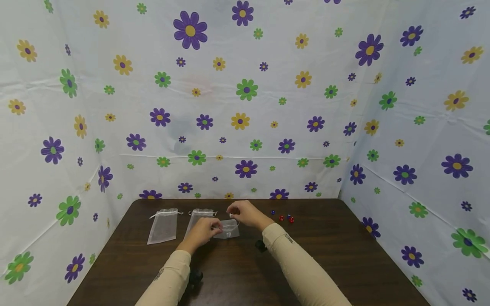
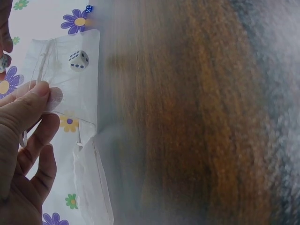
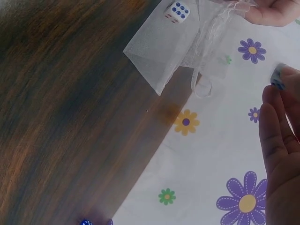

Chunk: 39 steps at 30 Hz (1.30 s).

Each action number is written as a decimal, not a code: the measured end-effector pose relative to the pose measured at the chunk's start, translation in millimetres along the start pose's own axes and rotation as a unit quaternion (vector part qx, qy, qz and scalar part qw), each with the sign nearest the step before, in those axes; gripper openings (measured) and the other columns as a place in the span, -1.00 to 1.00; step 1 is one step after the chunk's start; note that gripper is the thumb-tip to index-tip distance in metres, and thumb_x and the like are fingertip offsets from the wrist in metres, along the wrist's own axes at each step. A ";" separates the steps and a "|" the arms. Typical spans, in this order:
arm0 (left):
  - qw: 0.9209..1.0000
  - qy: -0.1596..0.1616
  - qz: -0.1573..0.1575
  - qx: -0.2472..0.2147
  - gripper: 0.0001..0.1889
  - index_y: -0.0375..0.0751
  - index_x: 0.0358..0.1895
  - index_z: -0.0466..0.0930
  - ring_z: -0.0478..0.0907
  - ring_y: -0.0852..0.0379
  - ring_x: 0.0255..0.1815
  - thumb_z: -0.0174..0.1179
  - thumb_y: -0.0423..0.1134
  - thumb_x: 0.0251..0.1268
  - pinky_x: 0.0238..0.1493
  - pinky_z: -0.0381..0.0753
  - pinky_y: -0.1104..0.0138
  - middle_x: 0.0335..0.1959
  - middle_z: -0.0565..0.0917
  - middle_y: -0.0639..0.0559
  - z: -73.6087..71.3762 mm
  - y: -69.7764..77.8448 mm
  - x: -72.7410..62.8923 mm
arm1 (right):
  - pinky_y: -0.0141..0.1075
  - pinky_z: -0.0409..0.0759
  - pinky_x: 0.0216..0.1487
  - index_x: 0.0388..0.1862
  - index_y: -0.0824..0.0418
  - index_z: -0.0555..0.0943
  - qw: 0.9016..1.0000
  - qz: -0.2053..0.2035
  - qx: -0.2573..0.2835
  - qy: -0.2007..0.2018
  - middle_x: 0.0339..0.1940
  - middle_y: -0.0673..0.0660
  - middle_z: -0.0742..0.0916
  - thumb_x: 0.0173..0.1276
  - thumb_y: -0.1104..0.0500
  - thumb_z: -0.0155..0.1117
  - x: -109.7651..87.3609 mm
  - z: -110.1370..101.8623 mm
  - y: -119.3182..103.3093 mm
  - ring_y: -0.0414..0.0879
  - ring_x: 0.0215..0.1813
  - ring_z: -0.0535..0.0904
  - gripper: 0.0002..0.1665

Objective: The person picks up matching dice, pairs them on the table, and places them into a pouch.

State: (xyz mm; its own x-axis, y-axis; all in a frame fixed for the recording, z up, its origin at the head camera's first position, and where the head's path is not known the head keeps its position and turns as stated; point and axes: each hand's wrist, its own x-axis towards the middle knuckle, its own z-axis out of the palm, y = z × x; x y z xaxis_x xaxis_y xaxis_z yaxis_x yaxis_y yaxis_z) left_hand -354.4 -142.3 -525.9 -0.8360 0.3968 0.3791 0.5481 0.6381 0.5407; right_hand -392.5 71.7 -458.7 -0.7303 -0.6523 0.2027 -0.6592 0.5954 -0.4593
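My left hand (image 1: 200, 233) pinches the top of a small sheer white drawstring bag (image 2: 65, 93) between thumb and fingers. Inside that bag, a white die (image 2: 78, 61) with dark pips shows through the mesh. To the right of the bag's mouth and a little above it, my right hand (image 1: 248, 213) holds another white die (image 3: 278, 77) between thumb and fingertips. A cord loop (image 3: 201, 86) hangs from the bag's gathered neck.
Two more sheer bags lie to the left on the dark wooden table (image 1: 229, 276): a flat one (image 1: 164, 227) and one partly behind my left hand (image 1: 195, 219). Red dice (image 1: 292, 219) and blue dice (image 1: 273, 212) sit at the back right. Flower-printed cloth (image 1: 214, 97) surrounds the table.
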 end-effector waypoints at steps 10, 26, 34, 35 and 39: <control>1.000 0.005 0.008 0.006 -0.93 -0.16 -0.34 0.73 0.64 0.21 -0.36 0.41 -0.39 0.22 -0.27 0.66 0.29 -0.39 0.73 0.15 0.9 -1.0 -1.2 | -0.24 0.63 0.10 0.02 0.27 0.71 1.000 0.009 0.004 0.000 -0.05 0.12 0.77 0.41 0.42 0.29 -3.5 4.7 2.0 -0.05 0.00 0.69 -0.76; 1.000 0.016 0.021 0.015 -0.93 -0.14 -0.36 0.74 0.63 0.24 -0.39 0.43 -0.38 0.21 -0.32 0.63 0.33 -0.40 0.74 0.14 2.9 -0.6 -3.4 | -0.26 0.58 0.18 -0.16 0.10 0.77 0.995 0.000 -0.083 -0.056 0.10 0.06 0.66 0.29 0.28 0.49 -16.8 28.1 25.6 -0.08 0.14 0.58 -0.84; 0.999 0.023 0.004 -0.025 -0.94 -0.20 -0.34 0.72 0.44 0.37 -0.65 0.40 -0.42 0.23 -0.60 0.49 0.42 -0.42 0.73 0.05 -1.5 1.6 -5.9 | -0.36 0.63 -0.03 -0.23 0.10 0.76 0.997 0.001 -0.066 -0.046 -0.22 -0.07 0.75 0.35 0.27 0.43 -16.4 24.8 25.6 -0.26 -0.15 0.63 -0.92; 0.999 0.021 -0.001 -0.028 -0.94 -0.20 -0.34 0.72 0.43 0.37 -0.66 0.40 -0.41 0.23 -0.60 0.48 0.42 -0.42 0.73 0.06 -2.0 1.7 -6.2 | -0.36 0.63 -0.04 -0.22 0.12 0.76 0.997 0.003 -0.063 -0.047 -0.24 -0.07 0.75 0.36 0.27 0.42 -16.7 24.3 25.4 -0.26 -0.17 0.63 -0.93; 0.999 0.015 -0.011 -0.029 -0.95 -0.19 -0.33 0.72 0.46 0.34 -0.62 0.40 -0.39 0.24 -0.57 0.51 0.40 -0.40 0.72 0.07 -4.1 1.3 -6.6 | -0.36 0.63 -0.07 -0.22 0.14 0.76 0.997 0.010 -0.059 -0.044 -0.27 -0.07 0.75 0.39 0.26 0.39 -17.9 23.3 25.8 -0.28 -0.22 0.62 -0.95</control>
State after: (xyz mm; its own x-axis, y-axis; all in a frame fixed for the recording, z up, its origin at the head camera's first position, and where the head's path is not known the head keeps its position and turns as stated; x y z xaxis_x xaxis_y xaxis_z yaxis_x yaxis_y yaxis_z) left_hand -348.1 -146.7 -524.6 -0.8471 0.3619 0.3892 0.5310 0.6073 0.5909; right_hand -392.3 87.8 -494.3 -0.7284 -0.6755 0.1147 -0.6648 0.6564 -0.3566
